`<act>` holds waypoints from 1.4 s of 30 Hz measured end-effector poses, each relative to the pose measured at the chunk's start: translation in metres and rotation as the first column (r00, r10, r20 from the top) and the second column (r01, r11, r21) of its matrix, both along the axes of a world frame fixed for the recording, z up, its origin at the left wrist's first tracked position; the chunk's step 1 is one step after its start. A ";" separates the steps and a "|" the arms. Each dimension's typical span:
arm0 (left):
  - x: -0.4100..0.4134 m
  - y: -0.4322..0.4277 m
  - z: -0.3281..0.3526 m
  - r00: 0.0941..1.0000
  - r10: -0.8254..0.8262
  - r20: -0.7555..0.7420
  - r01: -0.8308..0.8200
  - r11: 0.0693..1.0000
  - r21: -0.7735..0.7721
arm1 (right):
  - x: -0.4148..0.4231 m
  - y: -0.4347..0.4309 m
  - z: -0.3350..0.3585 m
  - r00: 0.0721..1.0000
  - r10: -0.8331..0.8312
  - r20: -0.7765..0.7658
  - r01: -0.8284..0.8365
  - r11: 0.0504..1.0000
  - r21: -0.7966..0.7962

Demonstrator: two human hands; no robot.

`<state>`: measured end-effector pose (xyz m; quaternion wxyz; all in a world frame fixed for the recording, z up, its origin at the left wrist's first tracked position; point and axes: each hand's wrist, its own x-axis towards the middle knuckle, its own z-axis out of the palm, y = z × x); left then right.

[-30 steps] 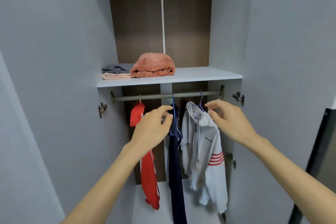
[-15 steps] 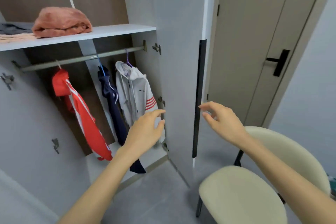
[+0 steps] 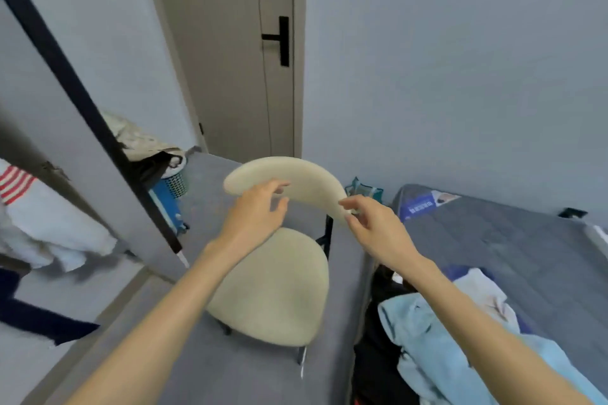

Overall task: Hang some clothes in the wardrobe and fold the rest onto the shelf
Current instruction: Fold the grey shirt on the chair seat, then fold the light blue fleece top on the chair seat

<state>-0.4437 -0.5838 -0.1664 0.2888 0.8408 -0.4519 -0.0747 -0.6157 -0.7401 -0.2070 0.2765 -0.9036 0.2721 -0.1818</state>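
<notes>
So the view has swung hard right since half a second ago. The wardrobe interior filled the left half then; now only a sliver shows at the left edge: the white hoodie with red sleeve stripes (image 3: pixel 39 227) and the dark navy garment (image 3: pixel 36 312) below it, both blurry, still hanging inside. The shelf with the folded orange bundle is out of frame entirely.

Both hands came along with the turn and are now over the cream upholstered chair with thin dark legs (image 3: pixel 273 289), which sat at the bottom right corner before and now sits dead centre. The left hand (image 3: pixel 253 217) has fingers loosely spread, nothing in its grip, hovering in front of the curved backrest. The right hand (image 3: pixel 375 227) is the same, fingers relaxed and apart, empty, its fingertips right at the end of the backrest; can't tell if they actually touch it.

The clothes left to sort are on the grey bed (image 3: pixel 513 253) at the right: a light blue garment (image 3: pixel 437 348) heaped at the near corner, something black (image 3: pixel 378 332) spilling down the bed's side beside it, and a white piece (image 3: pixel 483 289) behind.

Around: the open grey wardrobe door with a black edge strip (image 3: pixel 75 102) cuts diagonally across the left, a full laundry basket (image 3: pixel 164 168) behind it, and the beige room door with a black handle (image 3: pixel 230 52) at the back. The chair stands between the wardrobe and the bed.
</notes>
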 end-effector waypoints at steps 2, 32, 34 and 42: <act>-0.026 -0.039 -0.014 0.996 -0.083 -0.025 0.084 0.996 0.026 | -0.038 -0.019 -0.018 0.994 -0.083 -0.072 0.084 0.996 0.011; -0.244 -0.203 -0.271 0.733 -0.551 -0.399 0.678 0.637 0.366 | -0.335 -0.076 -0.319 0.463 -0.521 -0.717 0.871 0.419 0.257; -0.241 -0.204 -0.272 0.731 -0.550 -0.404 0.680 0.637 0.363 | -0.322 -0.081 -0.310 0.570 -0.576 -0.587 0.820 0.448 0.357; -0.212 -0.208 -0.260 0.786 -0.498 -0.366 0.608 0.730 0.313 | -0.258 -0.121 -0.203 0.820 -0.571 -0.030 0.494 0.680 0.542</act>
